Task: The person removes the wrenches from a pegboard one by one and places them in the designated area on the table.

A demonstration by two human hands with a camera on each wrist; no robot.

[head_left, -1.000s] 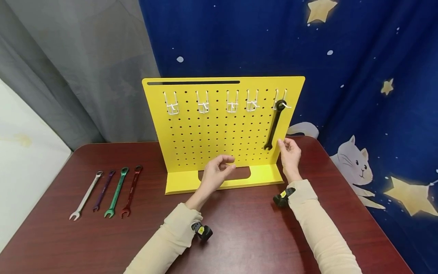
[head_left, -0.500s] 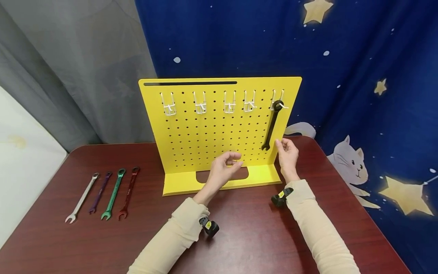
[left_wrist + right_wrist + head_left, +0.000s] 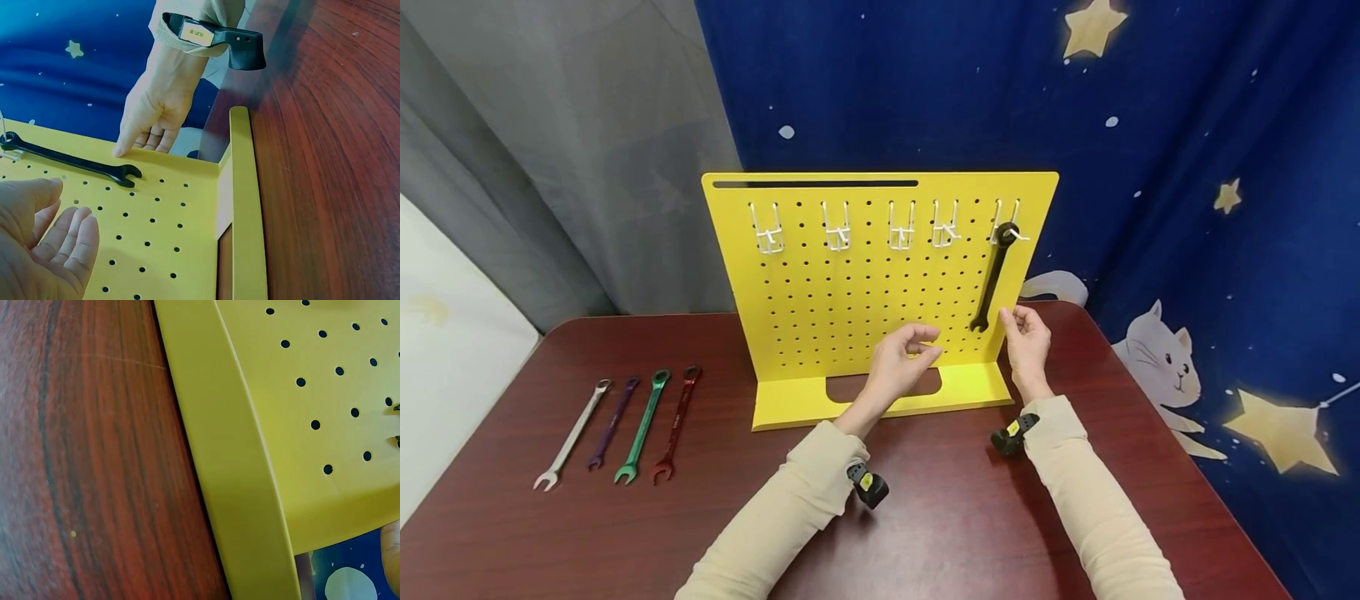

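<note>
A yellow pegboard [image 3: 865, 292] stands upright on its base. From the hook at its right end hangs a black wrench [image 3: 991, 283], open end down. My right hand [image 3: 1028, 343] pinches the board's right edge below that wrench, the thumb in front and the fingers behind. In the right wrist view only a sliver of a finger [image 3: 392, 556] shows beside the board. My left hand [image 3: 898, 367] is in front of the lower board, fingers loosely bent and holding nothing. The left wrist view shows its palm [image 3: 37, 250] near the black wrench.
Several white hooks, one of them [image 3: 901, 237], line the board's upper part without tools. On the table's left lie a silver wrench [image 3: 572, 437], a purple wrench [image 3: 613, 422], a green wrench [image 3: 642, 429] and a red wrench [image 3: 677, 425]. A blue curtain [image 3: 887, 92] hangs behind.
My left hand has moved a little to the right along the front of the board. The right hand keeps its place at the edge, and the whole head view has shifted slightly.
</note>
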